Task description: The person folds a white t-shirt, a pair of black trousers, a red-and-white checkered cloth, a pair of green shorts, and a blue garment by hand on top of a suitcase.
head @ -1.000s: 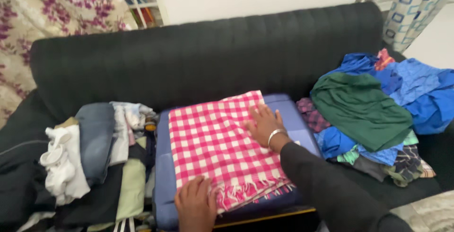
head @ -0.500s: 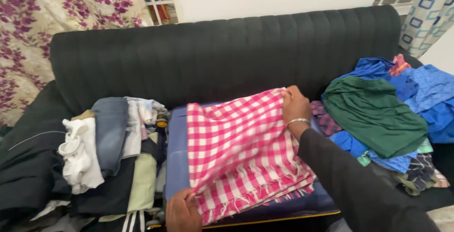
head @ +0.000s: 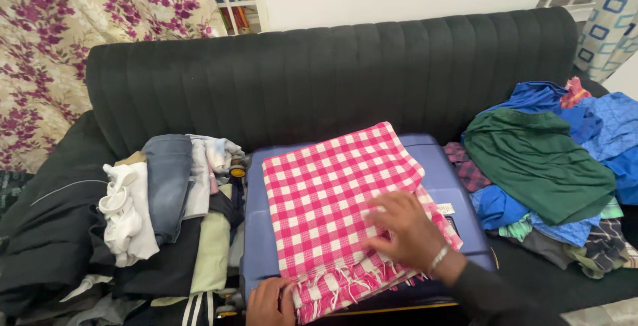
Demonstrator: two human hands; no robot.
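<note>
The checked cloth (head: 339, 206) lies folded on a blue suitcase (head: 438, 186) on the sofa (head: 319, 80). The right hand (head: 405, 229) rests flat on it, fingers spread, seemingly smoothing the fold. The left hand (head: 271, 303) pinches the fringed corner, though it's half out of view. Another fold would need both edges gripped and lifted evenly.

head view, close, down onto sofa (head: 319, 67)

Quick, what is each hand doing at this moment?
Left hand: closed, pinching the fringed near edge of the folded pink-and-white checked cloth.
Right hand: open, pressed flat on the same cloth.
</note>
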